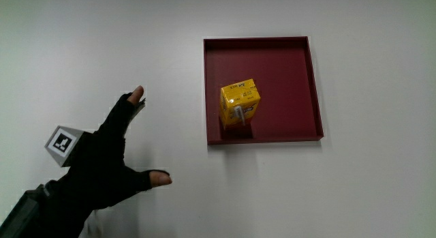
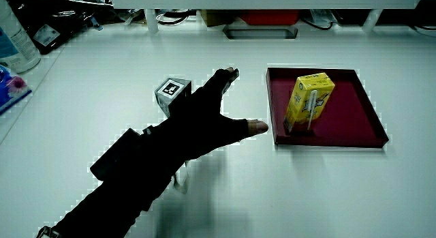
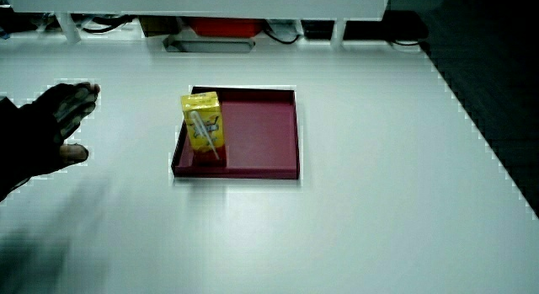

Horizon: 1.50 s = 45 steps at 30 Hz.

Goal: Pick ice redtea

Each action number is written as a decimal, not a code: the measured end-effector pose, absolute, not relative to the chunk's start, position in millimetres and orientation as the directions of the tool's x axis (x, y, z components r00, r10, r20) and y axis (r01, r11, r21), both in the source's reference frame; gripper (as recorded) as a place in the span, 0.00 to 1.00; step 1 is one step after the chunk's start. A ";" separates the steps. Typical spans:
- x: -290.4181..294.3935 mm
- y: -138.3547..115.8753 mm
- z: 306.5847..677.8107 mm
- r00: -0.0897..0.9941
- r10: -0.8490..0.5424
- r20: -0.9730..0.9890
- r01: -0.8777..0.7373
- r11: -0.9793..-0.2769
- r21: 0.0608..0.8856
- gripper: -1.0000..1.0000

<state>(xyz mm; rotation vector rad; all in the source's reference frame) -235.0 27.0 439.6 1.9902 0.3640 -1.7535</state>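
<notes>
the hand (image 1: 109, 159) hovers over the bare white table (image 1: 354, 190), beside the red tray (image 1: 315, 88) and apart from it. its fingers are spread and relaxed, thumb (image 1: 158, 177) stuck out toward the tray, and it holds nothing. the small patterned cube (image 1: 63, 144) sits on the back of the glove, and the dark forearm (image 1: 34, 211) runs back toward the person.

the drink carton (image 1: 239, 103) — a yellow box with a straw fixed to its face — stands upright inside the tray, close to the tray wall nearest the person and nearer to the hand's side of the tray than to the middle. the remainder of the tray floor shows only its dark red base.

in both side views the same layout reads clearly: the hand (image 2: 204, 122) reaches out flat above the table with its thumb tip just short of the tray's (image 2: 371, 125) edge, not touching it, and the carton (image 2: 308, 100) stands upright with the straw running down its front. in a side view the hand (image 3: 50, 130) shows only in part at the picture's border, fingers loose, well apart from the carton (image 3: 202, 121) in the tray (image 3: 286, 151).

some clutter — a bottle (image 2: 15, 40) and dark items — lies at the table's edge in a side view.
</notes>
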 end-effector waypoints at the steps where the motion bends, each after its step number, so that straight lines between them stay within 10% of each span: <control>1: -235.0 25.9 443.2 0.169 -0.103 -0.980 0.481 -0.859 0.174 0.50; 45: -119.8 -30.1 511.3 0.147 -0.249 -0.957 0.501 -0.816 0.289 0.50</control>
